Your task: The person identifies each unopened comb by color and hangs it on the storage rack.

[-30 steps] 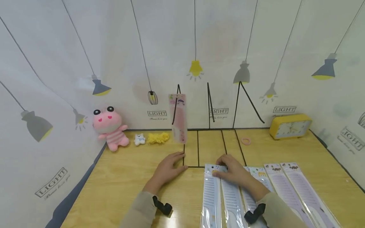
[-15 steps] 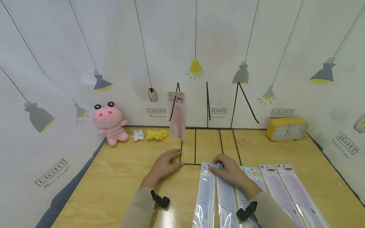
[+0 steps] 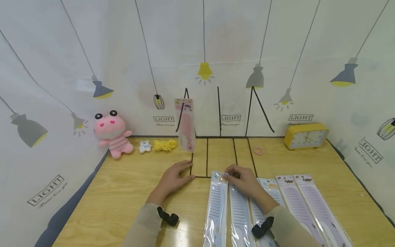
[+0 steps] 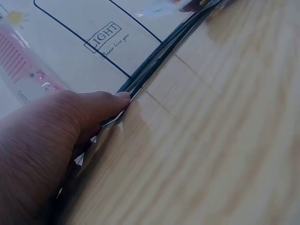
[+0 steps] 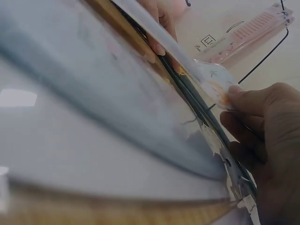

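Note:
My right hand [image 3: 243, 180] pinches the top end of the leftmost blue comb in clear packaging [image 3: 216, 209] between thumb and fingers. In the right wrist view that comb's printed card top [image 5: 215, 86] is lifted slightly, with the thumb on it. My left hand [image 3: 172, 176] rests on the table, fingers extended, fingertips and thumb at the left side of a black wire rack [image 3: 207, 157]. From the rack's left hook hangs a pink packaged comb [image 3: 186, 127]. Under my right forearm lie two more blue packaged combs, partly hidden.
Two purple packaged combs [image 3: 318, 202] lie at right. Along the back stand a pink plush toy [image 3: 115, 135], a small white bear figure [image 3: 144, 146], a yellow yarn-like bundle [image 3: 165, 145] and a yellow clock [image 3: 305, 136]. A pink ring [image 3: 258, 151] lies beside the rack.
My right hand has drawn the leftmost blue comb's top end slightly upward. The left hand stays at the rack. The whole head view has shifted a little.

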Demonstrator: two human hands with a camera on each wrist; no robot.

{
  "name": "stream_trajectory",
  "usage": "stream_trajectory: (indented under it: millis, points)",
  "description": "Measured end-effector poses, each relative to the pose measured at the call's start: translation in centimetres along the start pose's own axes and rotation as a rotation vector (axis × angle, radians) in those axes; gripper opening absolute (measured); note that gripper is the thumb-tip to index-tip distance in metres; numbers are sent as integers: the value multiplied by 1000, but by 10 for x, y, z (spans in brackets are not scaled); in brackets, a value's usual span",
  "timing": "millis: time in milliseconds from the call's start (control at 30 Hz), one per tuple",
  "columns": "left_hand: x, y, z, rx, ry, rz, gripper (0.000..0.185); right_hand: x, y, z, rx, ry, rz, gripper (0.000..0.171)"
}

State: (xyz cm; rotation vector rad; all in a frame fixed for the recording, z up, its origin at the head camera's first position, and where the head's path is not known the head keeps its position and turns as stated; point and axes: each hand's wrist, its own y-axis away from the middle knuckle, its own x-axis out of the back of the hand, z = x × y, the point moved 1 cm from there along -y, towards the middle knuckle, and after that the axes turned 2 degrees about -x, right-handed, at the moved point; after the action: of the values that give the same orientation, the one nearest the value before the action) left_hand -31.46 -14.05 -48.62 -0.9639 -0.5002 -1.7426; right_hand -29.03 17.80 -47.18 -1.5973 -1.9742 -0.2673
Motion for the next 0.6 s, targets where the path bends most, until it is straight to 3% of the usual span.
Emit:
stream_trajectory:
  millis: [200,333,600]
  points:
    - [0,-6,0,-36,1,32,63,4,-6,0,-80,-129,113,18]
    - [-4,-3,1,-14,-23,-6,65,5,-3,0,-137,-159,124,19]
    - [-2,2,2,-40,-63,16,70,4,-3,-2,-171,-231,159,35]
